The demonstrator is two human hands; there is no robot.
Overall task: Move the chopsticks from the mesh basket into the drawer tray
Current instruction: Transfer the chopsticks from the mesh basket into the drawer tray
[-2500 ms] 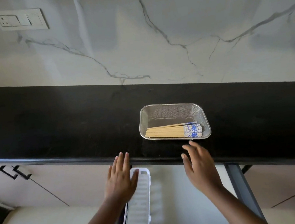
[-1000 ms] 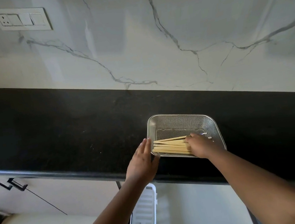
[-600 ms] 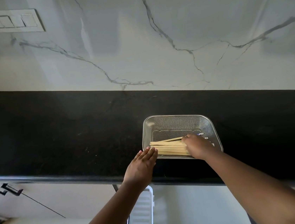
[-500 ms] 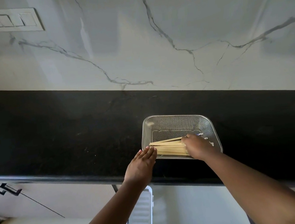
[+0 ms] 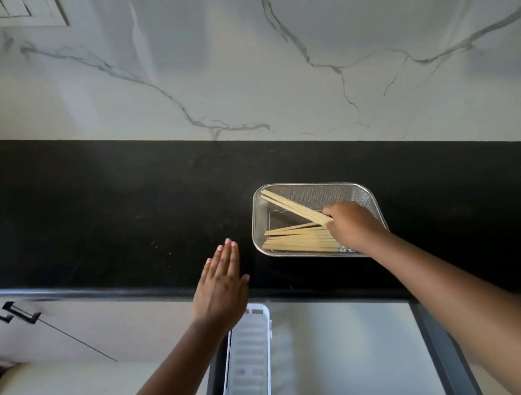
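Observation:
A steel mesh basket (image 5: pixel 342 186) sits on the black counter (image 5: pixel 108 214). Several wooden chopsticks (image 5: pixel 296 242) lie flat along its near side. My right hand (image 5: pixel 351 226) is inside the basket, shut on a few chopsticks (image 5: pixel 289 205) that angle up toward the basket's far left corner. My left hand (image 5: pixel 222 286) hovers flat and open over the counter's front edge, left of the basket and apart from it. A white slotted drawer tray (image 5: pixel 249 367) lies in the open drawer below the counter, partly hidden by my left wrist.
The open drawer (image 5: pixel 352 359) has a pale floor and dark side rails. Cabinet doors with black handles (image 5: pixel 9 315) are at the lower left. A marble backsplash with a switch plate (image 5: pixel 14 11) rises behind the counter.
My right hand has gripped a few chopsticks and swung their tips up toward the basket's far left corner. My left hand has left the basket's rim and drawn back to the left.

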